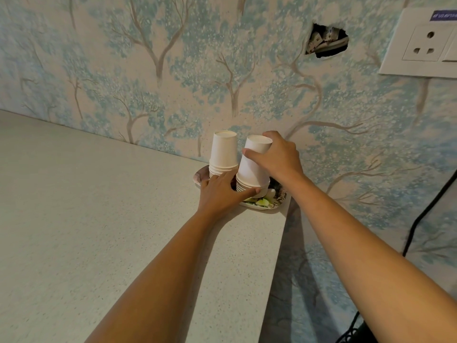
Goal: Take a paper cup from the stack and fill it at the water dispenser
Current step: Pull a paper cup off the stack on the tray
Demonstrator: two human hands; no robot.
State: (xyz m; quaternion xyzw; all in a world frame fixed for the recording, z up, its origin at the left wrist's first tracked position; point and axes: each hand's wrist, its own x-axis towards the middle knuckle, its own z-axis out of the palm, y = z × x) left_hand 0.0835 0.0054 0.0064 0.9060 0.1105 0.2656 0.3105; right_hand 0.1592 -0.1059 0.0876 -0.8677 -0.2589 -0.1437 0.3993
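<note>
Two stacks of upside-down white paper cups stand on a small patterned tray (277, 205) at the counter's far right corner. My right hand (277, 157) grips the top paper cup (254, 159) of the right stack, thumb on its near side, fingers over its upturned bottom. That cup leans slightly left. My left hand (220, 191) holds the lower rims of the same right stack (249, 185), thumb across the front. The left stack (223, 152) stands untouched just behind my left hand. No water dispenser is in view.
The speckled grey counter (99, 219) ends at a right edge beside the tray. The tree-patterned wall (173, 70) stands close behind, with a hole (326, 40) and a white socket plate (420, 43). A black cable (425, 211) hangs at the right.
</note>
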